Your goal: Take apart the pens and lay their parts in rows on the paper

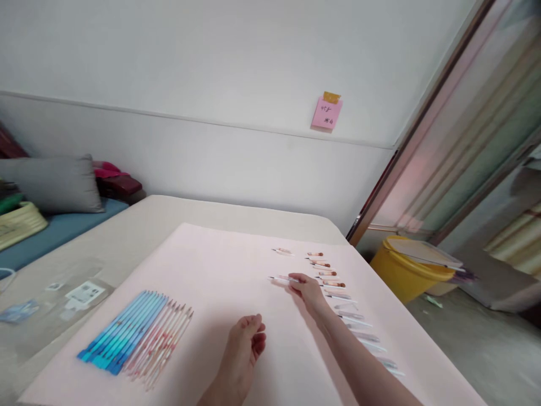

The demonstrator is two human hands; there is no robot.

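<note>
My right hand (307, 290) reaches forward over a pale pink sheet (211, 270) and pinches a thin white pen refill (282, 279) lying on it. Beside that hand, to its right, runs a column of several small pen caps and tips (327, 273), brown-orange at the far end and pale blue nearer me. One more small piece (282, 251) lies further back. My left hand (247, 344) hovers low over the sheet, palm inward, fingers loosely curled with nothing in them. A row of several blue and pink pen barrels (135, 335) lies at the left.
The pink sheet lies on a beige table (177, 208). Clear plastic wrappers with labels (71, 296) lie at the table's left. A grey cushion (54, 183) sits on a blue bench behind. A yellow bucket (406, 273) stands on the floor at the right. A pink note (326, 113) is stuck to the wall.
</note>
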